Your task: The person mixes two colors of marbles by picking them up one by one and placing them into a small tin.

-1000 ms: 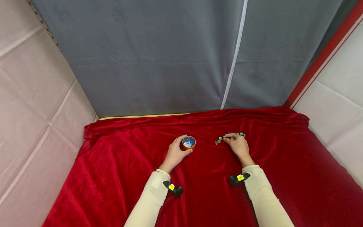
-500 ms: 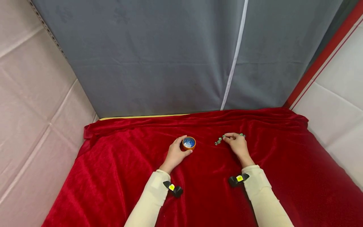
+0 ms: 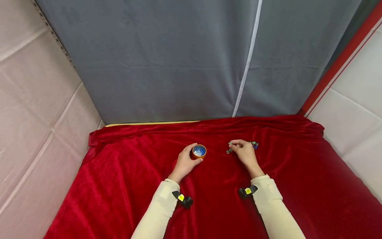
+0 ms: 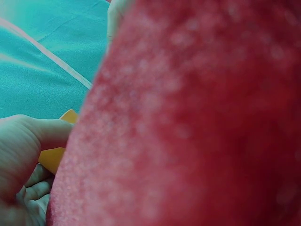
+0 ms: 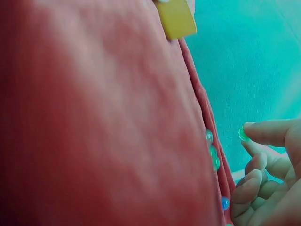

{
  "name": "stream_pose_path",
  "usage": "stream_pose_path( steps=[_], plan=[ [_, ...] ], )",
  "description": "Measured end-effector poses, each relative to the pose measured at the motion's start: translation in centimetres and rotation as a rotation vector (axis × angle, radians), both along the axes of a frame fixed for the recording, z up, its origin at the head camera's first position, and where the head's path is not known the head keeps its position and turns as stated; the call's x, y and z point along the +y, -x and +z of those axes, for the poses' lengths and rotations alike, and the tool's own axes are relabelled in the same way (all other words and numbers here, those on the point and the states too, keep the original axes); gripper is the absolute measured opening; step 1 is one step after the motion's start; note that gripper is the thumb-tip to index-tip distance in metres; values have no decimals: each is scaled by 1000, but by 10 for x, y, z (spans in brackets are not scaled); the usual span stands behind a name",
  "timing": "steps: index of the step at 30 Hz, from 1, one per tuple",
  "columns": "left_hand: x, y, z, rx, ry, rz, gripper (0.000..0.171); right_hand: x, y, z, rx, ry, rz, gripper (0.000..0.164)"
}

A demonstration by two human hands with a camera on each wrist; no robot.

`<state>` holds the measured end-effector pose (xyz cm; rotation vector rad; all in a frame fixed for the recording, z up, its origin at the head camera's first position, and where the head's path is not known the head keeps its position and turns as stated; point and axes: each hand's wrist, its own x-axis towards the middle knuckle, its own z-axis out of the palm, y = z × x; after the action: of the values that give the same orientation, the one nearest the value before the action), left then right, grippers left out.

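My left hand holds a small round bowl, orange-yellow outside and shiny blue inside, with thumb and fingers curled around its side. In the left wrist view the thumb lies against the yellow wall of the bowl, mostly hidden by red cloth. Off to the right of the bowl, my right hand pinches a green glass marble between thumb and index finger, above the cloth. Below those fingertips lie green marbles. More marbles, green and blue, lie just beyond the right side of this hand.
Red velvet cloth with folds covers the surface. A grey curtain hangs behind the far edge, with pale fabric walls at the left and right. Black wrist cameras are strapped to both forearms.
My right hand has shifted left with the pinched green marble, uncovering more of the marbles on its right. The left hand keeps its hold on the bowl in the same place.
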<state>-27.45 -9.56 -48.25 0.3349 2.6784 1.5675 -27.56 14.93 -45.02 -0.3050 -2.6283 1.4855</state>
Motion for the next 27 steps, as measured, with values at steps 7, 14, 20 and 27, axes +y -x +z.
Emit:
stream_pose_path(
  steps=[7,14,20,27],
  plan=[
    [0,0,0,9,-4,1,65,-19,-3,3,16,-9,38,25],
    [0,1,-3,36,6,-3,65,-39,-6,11,39,-5,90,24],
    [0,1,-2,24,7,-9,65,-55,-7,13,46,-15,139,22],
    [0,1,-2,41,-10,-8,65,-72,-8,11,47,-22,183,20]
  ],
)
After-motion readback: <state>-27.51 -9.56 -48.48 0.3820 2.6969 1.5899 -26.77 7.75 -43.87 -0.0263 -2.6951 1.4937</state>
